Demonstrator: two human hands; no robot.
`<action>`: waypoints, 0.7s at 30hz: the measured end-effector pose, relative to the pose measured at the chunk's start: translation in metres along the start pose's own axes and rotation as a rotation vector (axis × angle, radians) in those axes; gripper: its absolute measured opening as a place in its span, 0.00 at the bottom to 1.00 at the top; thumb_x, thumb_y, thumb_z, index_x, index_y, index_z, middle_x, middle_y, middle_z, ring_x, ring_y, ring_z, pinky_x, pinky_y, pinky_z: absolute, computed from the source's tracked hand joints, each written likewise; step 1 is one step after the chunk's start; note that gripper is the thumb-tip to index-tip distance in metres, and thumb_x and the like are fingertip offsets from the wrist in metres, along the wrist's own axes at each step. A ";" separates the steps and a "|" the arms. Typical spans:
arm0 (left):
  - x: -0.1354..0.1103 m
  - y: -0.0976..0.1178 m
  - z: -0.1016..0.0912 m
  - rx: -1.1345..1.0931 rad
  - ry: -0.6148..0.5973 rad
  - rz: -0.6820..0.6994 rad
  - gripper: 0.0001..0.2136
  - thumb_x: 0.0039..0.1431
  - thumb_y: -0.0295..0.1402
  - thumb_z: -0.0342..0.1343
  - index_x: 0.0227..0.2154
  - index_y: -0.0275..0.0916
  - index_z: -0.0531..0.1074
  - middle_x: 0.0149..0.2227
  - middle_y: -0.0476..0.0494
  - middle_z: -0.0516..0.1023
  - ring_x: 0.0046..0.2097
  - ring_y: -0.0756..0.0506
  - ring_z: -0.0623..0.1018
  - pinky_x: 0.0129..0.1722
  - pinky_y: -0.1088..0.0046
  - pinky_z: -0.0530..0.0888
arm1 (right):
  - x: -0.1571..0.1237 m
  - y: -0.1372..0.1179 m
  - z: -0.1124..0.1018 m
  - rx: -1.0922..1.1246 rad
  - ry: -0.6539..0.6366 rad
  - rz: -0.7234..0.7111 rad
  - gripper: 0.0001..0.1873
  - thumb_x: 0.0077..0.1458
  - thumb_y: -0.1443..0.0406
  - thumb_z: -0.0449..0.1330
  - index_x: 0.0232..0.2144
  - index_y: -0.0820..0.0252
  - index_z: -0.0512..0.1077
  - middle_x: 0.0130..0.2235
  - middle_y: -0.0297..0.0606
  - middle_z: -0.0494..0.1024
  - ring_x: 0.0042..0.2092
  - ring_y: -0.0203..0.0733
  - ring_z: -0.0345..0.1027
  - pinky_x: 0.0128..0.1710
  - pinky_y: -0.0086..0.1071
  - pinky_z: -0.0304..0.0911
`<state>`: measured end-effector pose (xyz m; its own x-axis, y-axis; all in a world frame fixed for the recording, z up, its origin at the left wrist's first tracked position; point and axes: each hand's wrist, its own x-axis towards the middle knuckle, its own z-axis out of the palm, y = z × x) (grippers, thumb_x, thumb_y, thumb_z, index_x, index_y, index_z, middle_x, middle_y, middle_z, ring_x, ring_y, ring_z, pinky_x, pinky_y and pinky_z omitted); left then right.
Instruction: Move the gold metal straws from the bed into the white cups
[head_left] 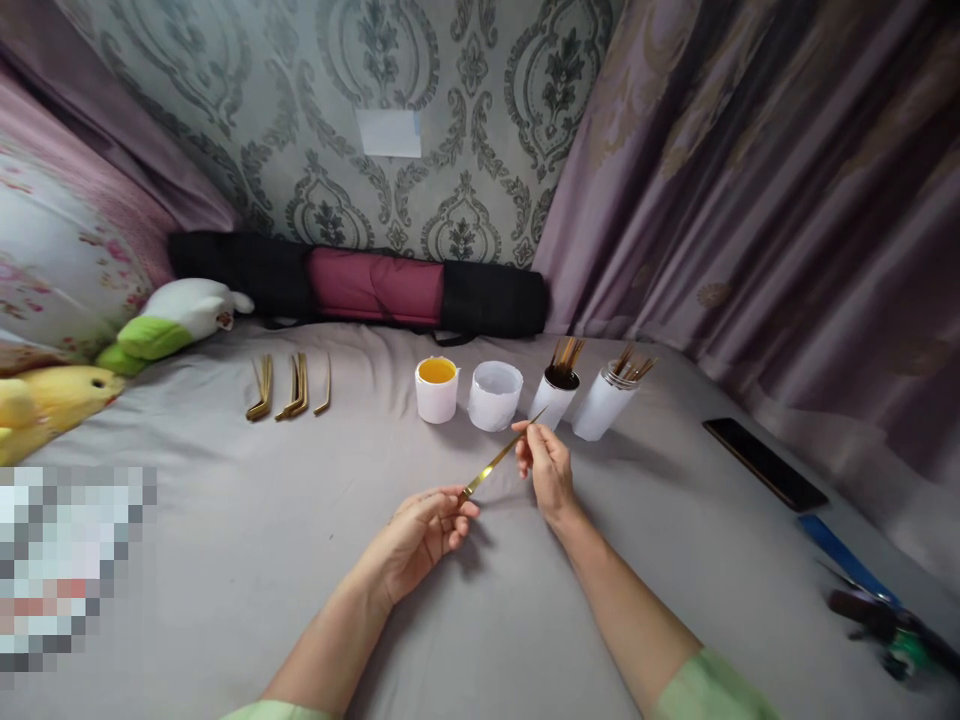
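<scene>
A thin, shiny gold strip (491, 468) slants upward to the right between my hands. The fingertips of my left hand (420, 535) pinch its lower end. Near its upper end, thumb and fingers of my right hand (549, 462) close on it, and a thin dark tip sticks out beyond them. Just behind my right hand stands a white cup with a dark inside (553, 400), holding several gold and brown sticks. A white jar (596, 405) to its right holds more sticks. Off to the left, several bent gold pieces (296, 390) lie in small groups.
A white cup with yellow inside (436, 395) and a whitish tub (495, 398) stand behind my hands. A black and maroon bag (375, 287) lies along the wall. Plush toys (176, 315) sit at left; a phone (765, 462) and a blue-strapped item (847, 555) at right.
</scene>
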<state>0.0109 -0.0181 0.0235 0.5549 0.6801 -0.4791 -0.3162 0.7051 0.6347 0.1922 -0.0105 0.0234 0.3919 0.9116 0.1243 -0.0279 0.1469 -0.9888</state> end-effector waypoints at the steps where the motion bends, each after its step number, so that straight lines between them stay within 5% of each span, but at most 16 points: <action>1: 0.000 -0.001 -0.001 -0.003 -0.005 0.002 0.10 0.49 0.24 0.51 0.37 0.32 0.65 0.30 0.41 0.74 0.26 0.54 0.71 0.24 0.79 0.69 | 0.001 0.000 -0.001 0.012 0.012 -0.004 0.18 0.51 0.52 0.49 0.32 0.59 0.67 0.21 0.29 0.62 0.19 0.28 0.53 0.15 0.22 0.51; 21: -0.003 0.002 0.002 -0.018 0.021 0.004 0.10 0.50 0.23 0.50 0.37 0.30 0.65 0.30 0.39 0.74 0.25 0.53 0.72 0.25 0.79 0.70 | 0.016 -0.012 -0.019 0.089 0.158 -0.058 0.16 0.48 0.53 0.54 0.29 0.61 0.68 0.21 0.28 0.63 0.18 0.25 0.52 0.13 0.21 0.49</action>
<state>0.0102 -0.0190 0.0269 0.5371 0.6868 -0.4897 -0.3321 0.7058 0.6257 0.2164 -0.0045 0.0357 0.5347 0.8299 0.1593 -0.0798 0.2372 -0.9682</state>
